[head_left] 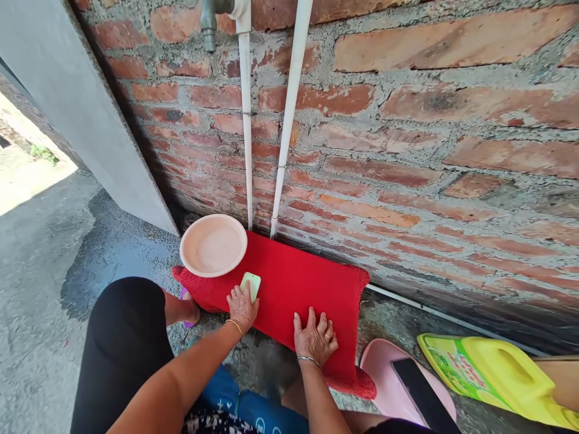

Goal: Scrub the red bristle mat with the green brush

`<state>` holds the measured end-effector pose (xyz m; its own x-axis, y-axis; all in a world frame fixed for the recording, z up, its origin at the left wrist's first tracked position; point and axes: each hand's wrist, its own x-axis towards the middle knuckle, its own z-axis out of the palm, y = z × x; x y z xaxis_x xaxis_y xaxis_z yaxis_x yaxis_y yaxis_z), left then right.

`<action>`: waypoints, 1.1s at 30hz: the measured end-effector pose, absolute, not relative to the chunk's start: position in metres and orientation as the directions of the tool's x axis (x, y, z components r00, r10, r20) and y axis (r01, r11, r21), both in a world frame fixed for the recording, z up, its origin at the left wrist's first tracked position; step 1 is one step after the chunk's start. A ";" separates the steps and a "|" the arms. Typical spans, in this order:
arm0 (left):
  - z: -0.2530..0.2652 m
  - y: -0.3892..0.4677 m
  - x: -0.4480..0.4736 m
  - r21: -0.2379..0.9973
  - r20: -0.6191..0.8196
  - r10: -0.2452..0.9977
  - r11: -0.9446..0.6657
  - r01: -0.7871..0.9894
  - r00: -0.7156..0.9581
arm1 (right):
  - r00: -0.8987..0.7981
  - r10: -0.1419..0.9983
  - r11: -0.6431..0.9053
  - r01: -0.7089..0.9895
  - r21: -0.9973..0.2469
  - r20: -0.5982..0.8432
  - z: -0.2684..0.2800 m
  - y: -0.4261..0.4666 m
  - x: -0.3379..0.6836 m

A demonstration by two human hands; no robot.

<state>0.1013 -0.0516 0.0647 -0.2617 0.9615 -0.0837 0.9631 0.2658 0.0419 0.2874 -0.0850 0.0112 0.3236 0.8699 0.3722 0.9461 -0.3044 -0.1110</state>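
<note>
A red mat [294, 271] with shaggy edges lies spread in front of me, its ends hanging down over whatever supports it. My left hand [243, 312] has its fingers on a pale green bar of soap [251, 282] that rests against the mat's near half. Farther right, my right hand [315, 342] presses on the mat with the fingers spread apart, holding nothing. A pale pink basin [213, 244] sits at the mat's left end, beyond my left hand.
A brick wall [407, 181] rises behind the mat, with two white pipes [289, 90] and a grey tap [208, 27]. At right are a pink stool [375, 361], a dark phone-like slab [423, 392] and a yellow detergent jug [493, 374]. Wet concrete [117, 241] lies left.
</note>
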 end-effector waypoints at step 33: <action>0.074 -0.011 0.157 0.194 -0.101 0.994 0.046 0.980 -0.027 | 0.345 0.865 -0.313 0.939 -0.144 0.365 0.011 -0.086 0.289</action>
